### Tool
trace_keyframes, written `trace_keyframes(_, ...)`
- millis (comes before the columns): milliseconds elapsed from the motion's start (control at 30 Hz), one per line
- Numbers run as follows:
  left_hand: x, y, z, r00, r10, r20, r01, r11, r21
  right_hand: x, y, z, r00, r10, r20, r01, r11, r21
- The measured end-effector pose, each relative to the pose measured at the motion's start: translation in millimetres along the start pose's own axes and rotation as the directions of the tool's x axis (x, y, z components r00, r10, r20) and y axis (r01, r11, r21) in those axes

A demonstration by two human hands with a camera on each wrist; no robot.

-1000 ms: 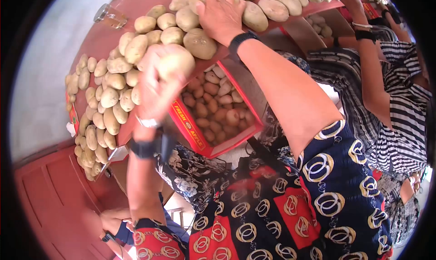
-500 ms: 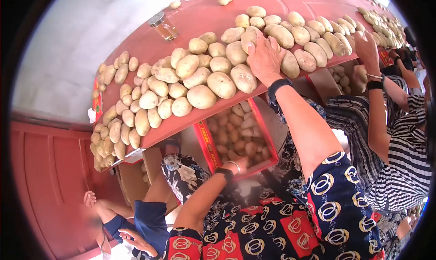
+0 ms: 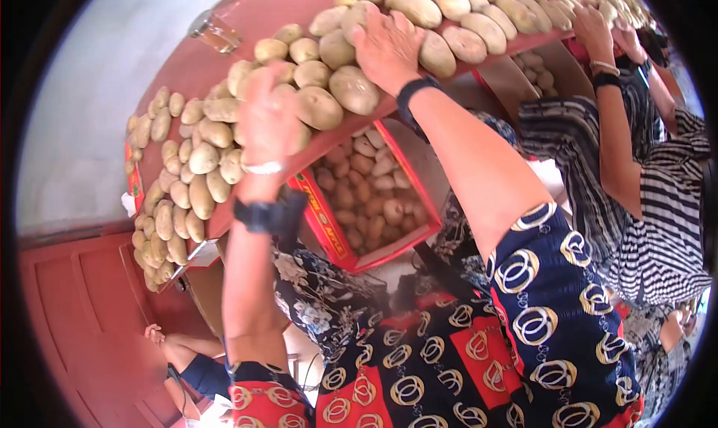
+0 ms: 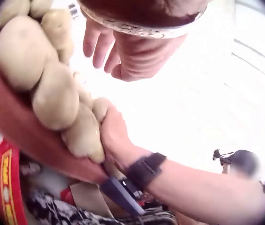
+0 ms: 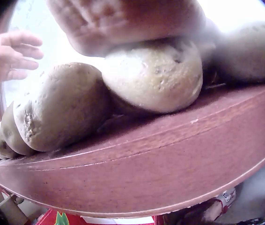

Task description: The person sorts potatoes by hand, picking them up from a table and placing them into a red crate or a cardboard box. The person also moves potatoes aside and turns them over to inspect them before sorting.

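Observation:
Rows of potatoes point(image 3: 319, 108) lie along the edge of the red table point(image 3: 344, 134). My left hand point(image 3: 268, 125), blurred in the head view, is over the potatoes left of the middle. Both wrist views show this left hand point(image 4: 135, 54) point(image 5: 11, 58) with relaxed, spread fingers and nothing in it. My right hand point(image 3: 389, 52) rests on the potatoes at the table edge, its thumb beside a potato point(image 3: 336, 49). Up close, the right palm point(image 5: 132, 23) lies above a large potato point(image 5: 156, 77); its fingertips are partly hidden.
Below the table edge stands a red-rimmed box point(image 3: 359, 263) of smaller potatoes. A lidded glass jar point(image 3: 215, 32) lies on the table at the upper left. At the right, a person in stripes point(image 3: 662, 226) reaches to potatoes; another person point(image 3: 202, 361) is at the lower left.
My left hand has gone from inside the box up over the table potatoes. Earliest, it held a potato above the table. My right hand stays on the potatoes while the head view has shifted.

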State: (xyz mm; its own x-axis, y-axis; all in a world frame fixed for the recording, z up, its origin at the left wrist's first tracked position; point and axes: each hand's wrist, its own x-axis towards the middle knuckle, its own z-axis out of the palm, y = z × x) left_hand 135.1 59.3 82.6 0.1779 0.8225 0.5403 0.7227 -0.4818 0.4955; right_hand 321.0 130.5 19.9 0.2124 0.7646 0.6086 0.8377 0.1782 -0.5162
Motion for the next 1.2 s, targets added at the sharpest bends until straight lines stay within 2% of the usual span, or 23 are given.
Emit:
trace_keyframes(67,27.0,-31.6,-12.2,0.968,0.251,-0.021,-0.216,0.87,0.444,-1.2,2.1,1.2,1.0,-0.005,-0.001,0.005,0.999,-0.041)
trace_keyframes(100,33.4,-48.9,-10.2,0.969,0.247,-0.018,-0.215,0.872,0.44,0.8,1.6,0.1,0.999,0.015,0.045,-0.014,0.999,-0.031)
trace_keyframes(167,36.2,-79.7,-4.1,0.988,0.032,0.152,-0.124,0.754,0.645,2.9,-2.0,-3.8,0.994,0.054,0.097,-0.053,0.998,-0.014)
trace_keyframes(267,30.2,-94.1,4.7,0.965,-0.041,0.259,-0.144,0.743,0.653,1.1,1.3,3.4,1.0,0.023,0.014,-0.022,0.999,-0.027)
trace_keyframes(333,29.3,-90.1,9.6,0.97,0.008,0.242,-0.172,0.726,0.666,0.8,-0.8,-7.8,0.995,0.05,0.082,-0.05,0.999,-0.001)
trace_keyframes(400,26.1,-86.6,13.0,0.976,-0.114,0.183,-0.047,0.717,0.695,-0.2,-5.0,-15.1,0.985,0.075,0.156,-0.081,0.996,0.032)
trace_keyframes(467,28.2,-91.3,11.5,0.971,-0.108,0.214,-0.073,0.716,0.694,-0.9,-8.5,-20.0,0.991,0.069,0.118,-0.068,0.998,-0.018)
trace_keyframes(567,29.4,-89.7,8.2,0.967,-0.089,0.24,-0.1,0.73,0.676,2.2,-13.5,-28.3,0.976,0.116,0.184,-0.12,0.993,0.013)
trace_keyframes(633,24.2,-77.1,3.3,0.967,-0.085,0.239,-0.096,0.749,0.656,1.0,-9.2,-19.8,0.983,0.096,0.154,-0.103,0.994,0.043)
trace_keyframes(700,8.5,-55.2,-14.0,0.995,0.059,0.084,-0.079,0.964,0.253,-1.7,-3.5,-14.8,0.988,0.081,0.13,-0.09,0.993,0.071)
trace_keyframes(733,-1.0,-27.8,-23.8,0.997,-0.031,0.07,0.023,0.994,0.107,-1.7,-3.7,-14.4,0.987,0.079,0.141,-0.091,0.993,0.081)
trace_keyframes(767,-14.7,0.7,-29.0,0.99,-0.123,0.067,0.126,0.991,-0.042,-1.7,-4.3,-14.6,0.985,0.075,0.153,-0.089,0.992,0.09)
trace_keyframes(833,-44.6,24.1,-31.9,0.979,-0.173,0.109,0.195,0.95,-0.243,-2.0,-8.1,-20.5,0.98,0.091,0.179,-0.102,0.993,0.053)
trace_keyframes(867,-60.9,24.5,-30.1,0.949,-0.213,0.232,0.282,0.902,-0.327,-1.8,-9.4,-23.4,0.973,0.111,0.201,-0.116,0.993,0.013)
trace_keyframes(933,-92.1,30.2,-15.3,0.866,-0.303,0.398,0.449,0.821,-0.353,-3.1,-0.9,-8.3,0.985,0.078,0.151,-0.079,0.997,0.003)
trace_keyframes(967,-103.2,32.5,-2.1,0.842,-0.336,0.422,0.478,0.827,-0.296,-2.8,2.5,-1.5,0.995,0.042,0.095,-0.041,0.999,-0.011)
trace_keyframes(1000,-127.2,3.0,23.4,0.861,-0.266,0.434,0.389,0.893,-0.225,-3.8,1.9,-3.7,0.994,0.053,0.098,-0.052,0.999,-0.012)
trace_keyframes(1033,-146.0,-4.3,39.7,0.835,-0.28,0.474,0.39,0.908,-0.15,-5.0,-0.5,-7.3,0.994,0.051,0.097,-0.051,0.999,-0.003)
trace_keyframes(1067,-166.3,-19.8,62.7,0.811,-0.318,0.49,0.436,0.888,-0.146,-4.5,1.8,-4.3,0.99,0.054,0.132,-0.048,0.998,-0.045)
trace_keyframes(1100,-177.1,-24.4,78.8,0.74,-0.433,0.514,0.565,0.816,-0.126,-4.0,0.4,-2.5,0.99,0.047,0.134,-0.041,0.998,-0.05)
trace_keyframes(1133,-181.1,-20.0,91.2,0.688,-0.517,0.509,0.595,0.804,0.012,-3.0,-0.6,-3.3,0.99,0.041,0.136,-0.032,0.997,-0.071)
trace_keyframes(1167,-182.3,-17.8,101.1,0.704,-0.501,0.503,0.548,0.834,0.063,-1.9,-3.0,-6.9,0.986,0.047,0.157,-0.029,0.993,-0.111)
trace_keyframes(1200,-184.8,-14.1,110.7,0.649,-0.556,0.52,0.603,0.792,0.094,-0.2,-3.2,-7.0,0.984,0.046,0.174,-0.021,0.989,-0.144)
